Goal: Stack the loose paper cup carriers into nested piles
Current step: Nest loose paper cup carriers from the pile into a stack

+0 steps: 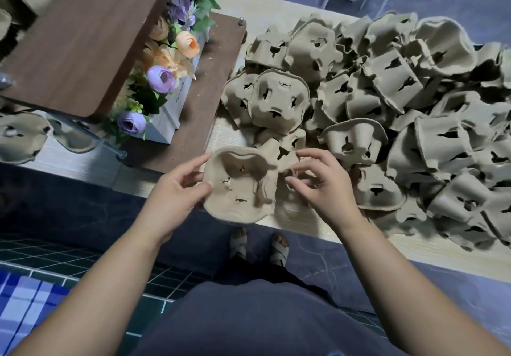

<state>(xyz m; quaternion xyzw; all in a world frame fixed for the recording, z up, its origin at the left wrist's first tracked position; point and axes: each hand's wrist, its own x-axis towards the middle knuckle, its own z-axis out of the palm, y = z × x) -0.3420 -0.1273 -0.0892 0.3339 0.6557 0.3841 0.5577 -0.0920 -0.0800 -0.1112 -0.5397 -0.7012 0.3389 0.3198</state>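
Observation:
My left hand (177, 187) grips the left rim of a beige pulp cup carrier (240, 187), thumb on top, and holds it over the table's front edge with its cup wells facing up. My right hand (320, 181) hovers at the carrier's right side with fingers loosely curled, holding nothing that I can see. A big loose heap of the same carriers (387, 106) covers the table to the right and behind. One upside-down carrier (279, 100) lies at the heap's left edge.
A wooden tray (218, 73) with a white box of artificial flowers (163, 76) stands on the left of the light wooden table (304, 214). A brown shelf board (83, 37) overhangs it. More carriers (19, 137) lie far left. My sandalled feet are on the dark floor below.

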